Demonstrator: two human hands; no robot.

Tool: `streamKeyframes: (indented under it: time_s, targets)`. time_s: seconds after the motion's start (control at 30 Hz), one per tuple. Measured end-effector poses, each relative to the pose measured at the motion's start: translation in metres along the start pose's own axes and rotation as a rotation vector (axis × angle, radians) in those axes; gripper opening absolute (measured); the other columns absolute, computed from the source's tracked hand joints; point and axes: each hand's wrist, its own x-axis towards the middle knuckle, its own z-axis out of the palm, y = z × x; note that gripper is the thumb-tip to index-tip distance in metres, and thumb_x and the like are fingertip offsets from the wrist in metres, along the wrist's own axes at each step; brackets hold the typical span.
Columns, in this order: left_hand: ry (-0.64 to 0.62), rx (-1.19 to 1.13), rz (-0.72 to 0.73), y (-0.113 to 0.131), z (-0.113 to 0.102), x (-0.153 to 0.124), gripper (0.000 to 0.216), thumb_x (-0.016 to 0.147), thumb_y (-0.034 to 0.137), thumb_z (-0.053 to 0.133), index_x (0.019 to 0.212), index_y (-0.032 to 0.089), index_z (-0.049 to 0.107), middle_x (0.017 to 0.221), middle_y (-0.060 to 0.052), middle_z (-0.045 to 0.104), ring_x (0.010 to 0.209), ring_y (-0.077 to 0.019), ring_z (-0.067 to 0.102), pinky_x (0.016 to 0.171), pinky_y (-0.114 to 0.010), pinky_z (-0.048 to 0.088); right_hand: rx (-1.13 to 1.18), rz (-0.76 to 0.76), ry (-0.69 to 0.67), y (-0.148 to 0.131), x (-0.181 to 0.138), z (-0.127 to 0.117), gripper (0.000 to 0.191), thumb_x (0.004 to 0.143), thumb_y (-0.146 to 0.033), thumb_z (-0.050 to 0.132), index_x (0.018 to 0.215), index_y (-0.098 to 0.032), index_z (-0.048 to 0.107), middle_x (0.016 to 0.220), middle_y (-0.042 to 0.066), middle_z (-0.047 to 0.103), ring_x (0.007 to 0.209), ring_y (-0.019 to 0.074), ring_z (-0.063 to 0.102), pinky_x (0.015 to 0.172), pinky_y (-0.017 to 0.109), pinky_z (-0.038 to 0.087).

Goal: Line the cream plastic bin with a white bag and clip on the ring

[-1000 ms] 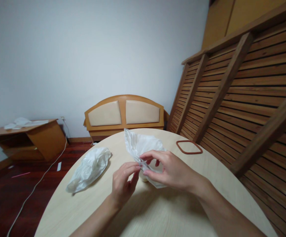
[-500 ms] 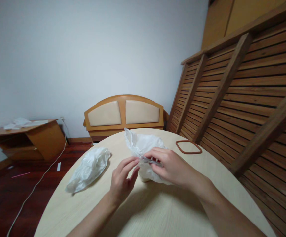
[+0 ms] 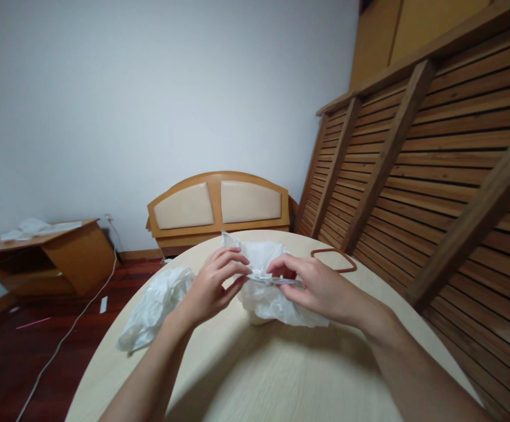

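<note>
A crumpled white plastic bag [image 3: 267, 299] is held just above the pale round table [image 3: 276, 375] between both hands. My left hand [image 3: 211, 288] pinches the bag's top edge from the left, fingers pressed together. My right hand [image 3: 314, 287] pinches the same edge from the right, thumb and forefinger closed on it. Something pale sits under the bag, mostly hidden. A second crumpled white bag [image 3: 156, 306] lies flat on the table to the left of my left hand.
A reddish-brown ring-shaped band [image 3: 334, 261] lies on the table behind my right hand. A slatted wooden frame [image 3: 435, 170] leans along the right. A padded headboard [image 3: 218, 205] stands behind the table. A low wooden desk [image 3: 48, 255] and a white cable [image 3: 68, 334] are on the left floor.
Both hands have risen and moved away from me, lifting the bag's top edge and spreading it between them. The view has tilted slightly.
</note>
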Motion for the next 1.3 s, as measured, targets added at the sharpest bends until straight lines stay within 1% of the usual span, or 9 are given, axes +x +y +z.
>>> streamKeyframes:
  time_s: [0.13, 0.2, 0.47, 0.6, 0.7, 0.8, 1.03, 1.17, 1.3]
  targets:
    - [-0.007, -0.043, 0.016, 0.000, 0.002, -0.001, 0.025, 0.094, 0.020, 0.064, 0.118, 0.021, 0.064, 0.111, -0.010, 0.072, 0.108, -0.0228, 0.065, 0.102, -0.045, 0.047, 0.064, 0.030, 0.012, 0.003, -0.001, -0.001, 0.012, 0.091, -0.015, 0.061, 0.100, -0.022, 0.059, 0.096, 0.001, 0.068, 0.088, 0.0160, 0.065, 0.079, 0.027, 0.049]
    - [-0.010, -0.013, 0.031, -0.002, 0.003, -0.002, 0.022, 0.094, 0.021, 0.063, 0.116, 0.022, 0.066, 0.107, -0.008, 0.073, 0.104, -0.0218, 0.067, 0.104, -0.046, 0.045, 0.089, 0.026, 0.005, 0.004, -0.001, -0.001, 0.007, 0.091, -0.017, 0.062, 0.096, -0.021, 0.060, 0.093, 0.000, 0.067, 0.085, 0.0155, 0.064, 0.078, 0.026, 0.048]
    - [0.011, 0.093, 0.085, -0.010, 0.004, -0.007, 0.016, 0.094, 0.019, 0.064, 0.108, 0.023, 0.070, 0.094, -0.003, 0.074, 0.090, -0.0168, 0.069, 0.104, -0.044, 0.043, 0.161, -0.005, -0.030, 0.007, 0.001, -0.002, 0.011, 0.091, -0.014, 0.061, 0.088, -0.021, 0.068, 0.089, 0.000, 0.072, 0.084, 0.0142, 0.065, 0.080, 0.025, 0.048]
    - [0.091, 0.089, 0.015, -0.010, 0.002, -0.006, 0.016, 0.094, 0.015, 0.061, 0.105, 0.020, 0.072, 0.088, -0.004, 0.073, 0.082, -0.0169, 0.067, 0.090, -0.037, 0.050, 0.069, 0.065, -0.008, 0.009, 0.002, 0.002, 0.007, 0.091, -0.026, 0.067, 0.096, -0.023, 0.070, 0.095, 0.001, 0.073, 0.085, 0.0166, 0.066, 0.079, 0.028, 0.049]
    - [0.131, 0.076, -0.073, -0.008, 0.000, -0.004, 0.015, 0.094, 0.015, 0.060, 0.103, 0.019, 0.072, 0.087, -0.006, 0.072, 0.080, -0.0179, 0.066, 0.076, -0.031, 0.052, -0.079, 0.080, 0.009, 0.009, 0.003, 0.007, 0.019, 0.085, -0.037, 0.074, 0.096, -0.023, 0.069, 0.098, 0.003, 0.073, 0.085, 0.0191, 0.065, 0.078, 0.030, 0.048]
    - [0.148, 0.066, -0.131, -0.006, 0.001, -0.004, 0.015, 0.095, 0.017, 0.059, 0.102, 0.018, 0.072, 0.086, -0.007, 0.072, 0.079, -0.0179, 0.065, 0.070, -0.028, 0.051, -0.190, 0.049, -0.006, 0.007, 0.005, 0.013, 0.030, 0.078, -0.045, 0.080, 0.090, -0.021, 0.066, 0.103, 0.005, 0.072, 0.092, 0.0227, 0.065, 0.083, 0.033, 0.047]
    - [0.152, 0.092, -0.214, -0.010, 0.002, -0.006, 0.016, 0.096, 0.021, 0.057, 0.101, 0.019, 0.072, 0.084, -0.006, 0.071, 0.078, -0.0178, 0.064, 0.066, -0.026, 0.051, -0.234, 0.136, 0.045, 0.003, 0.003, 0.005, 0.008, 0.090, -0.027, 0.064, 0.086, -0.021, 0.068, 0.085, 0.002, 0.071, 0.077, 0.0180, 0.063, 0.068, 0.028, 0.042]
    - [0.159, 0.094, -0.214, -0.016, 0.004, -0.007, 0.017, 0.096, 0.020, 0.056, 0.104, 0.020, 0.071, 0.088, -0.006, 0.072, 0.082, -0.0189, 0.065, 0.071, -0.029, 0.052, -0.195, 0.183, 0.144, 0.006, 0.000, -0.006, 0.010, 0.090, -0.021, 0.060, 0.094, -0.022, 0.069, 0.089, 0.002, 0.073, 0.075, 0.0171, 0.065, 0.066, 0.027, 0.043]
    - [0.163, 0.090, -0.228, -0.018, 0.004, -0.008, 0.017, 0.096, 0.019, 0.056, 0.106, 0.020, 0.070, 0.095, -0.008, 0.072, 0.088, -0.0203, 0.066, 0.076, -0.031, 0.052, -0.145, 0.205, 0.185, 0.015, -0.001, -0.009, 0.015, 0.092, -0.027, 0.060, 0.103, -0.021, 0.070, 0.096, 0.005, 0.074, 0.080, 0.0188, 0.067, 0.070, 0.029, 0.047]
